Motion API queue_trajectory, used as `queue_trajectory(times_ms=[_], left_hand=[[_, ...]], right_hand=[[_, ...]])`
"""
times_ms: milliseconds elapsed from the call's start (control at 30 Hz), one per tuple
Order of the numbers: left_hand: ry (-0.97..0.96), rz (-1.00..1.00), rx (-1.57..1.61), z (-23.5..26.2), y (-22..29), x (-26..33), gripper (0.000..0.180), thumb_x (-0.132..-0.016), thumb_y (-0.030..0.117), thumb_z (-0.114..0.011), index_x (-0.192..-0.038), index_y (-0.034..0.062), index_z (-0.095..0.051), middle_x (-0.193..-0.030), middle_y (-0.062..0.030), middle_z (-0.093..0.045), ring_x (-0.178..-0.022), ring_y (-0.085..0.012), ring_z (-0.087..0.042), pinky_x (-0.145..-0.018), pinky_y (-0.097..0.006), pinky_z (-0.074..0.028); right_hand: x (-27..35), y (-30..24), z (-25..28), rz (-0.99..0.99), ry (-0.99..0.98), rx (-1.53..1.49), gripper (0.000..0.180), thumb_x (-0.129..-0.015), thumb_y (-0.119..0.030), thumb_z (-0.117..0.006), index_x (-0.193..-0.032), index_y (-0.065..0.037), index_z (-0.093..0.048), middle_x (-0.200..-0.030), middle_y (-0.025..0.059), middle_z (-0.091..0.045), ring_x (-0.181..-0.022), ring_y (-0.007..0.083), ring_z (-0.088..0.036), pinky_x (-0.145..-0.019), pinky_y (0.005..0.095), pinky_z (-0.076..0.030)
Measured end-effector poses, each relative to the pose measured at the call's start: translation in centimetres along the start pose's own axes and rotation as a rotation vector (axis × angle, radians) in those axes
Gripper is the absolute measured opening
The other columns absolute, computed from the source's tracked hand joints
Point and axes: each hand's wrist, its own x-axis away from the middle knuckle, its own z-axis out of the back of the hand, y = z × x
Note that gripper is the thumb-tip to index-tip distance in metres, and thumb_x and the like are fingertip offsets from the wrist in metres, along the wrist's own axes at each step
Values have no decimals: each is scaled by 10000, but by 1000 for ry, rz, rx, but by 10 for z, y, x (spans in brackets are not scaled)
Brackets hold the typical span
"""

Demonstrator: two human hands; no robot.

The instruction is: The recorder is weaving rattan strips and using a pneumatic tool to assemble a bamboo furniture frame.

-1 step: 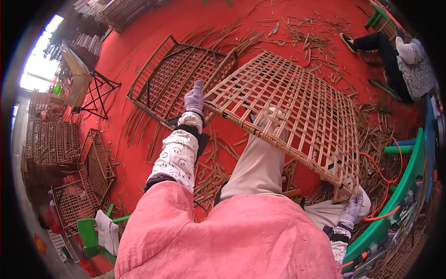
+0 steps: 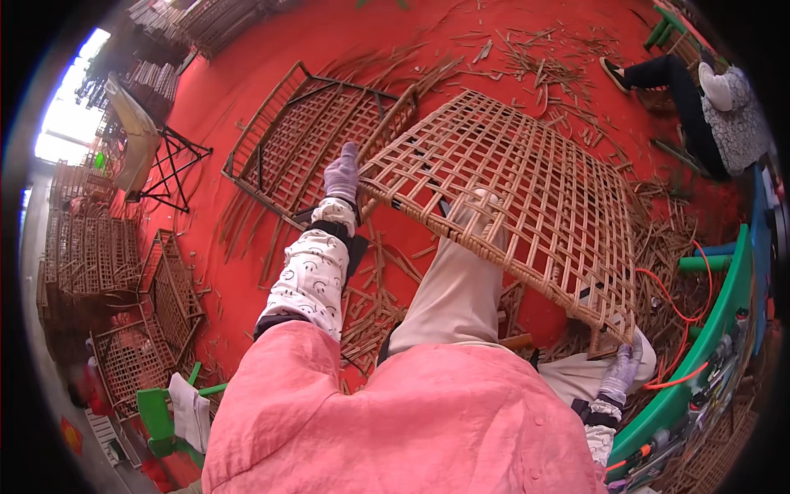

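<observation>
A large woven rattan panel (image 2: 553,196), open lattice with a thick wrapped edge, lies tilted across my lap and knees. My left hand (image 2: 341,174), in a pale purple glove, is closed at its left corner with the thumb pointing up. Down at the near right corner, my gloved right hand (image 2: 620,370) is closed on the rim, its fingers partly hidden. Beyond the left hand, a similar woven frame (image 2: 319,123) with raised slatted sides and dark metal bars rests on the red floor. Through the lattice my knee shows, in beige trousers.
Cut rattan strips (image 2: 543,66) litter the red floor. A green bench (image 2: 728,329) holding tools curves along the right, with an orange cord (image 2: 687,329) beside it. Another seated person (image 2: 728,115) is at far right. Stacked woven pieces (image 2: 95,251) and a green chair (image 2: 154,409) stand left.
</observation>
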Motion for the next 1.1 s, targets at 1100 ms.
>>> queue_trajectory(times_ms=[1100], left_hand=[[-159, -348, -406, -1, -8, 3, 335, -832, 285, -528, -1055, 55, -627, -1053, -150, -628, -1018, -297, -569, -889, -354, -416]], right_hand=[[5, -29, -25, 132, -87, 182, 370, -850, -45, -533, -1216, -9, -498, -1155, 66, -526, -1047, 158, -476, -940, 272, -358]])
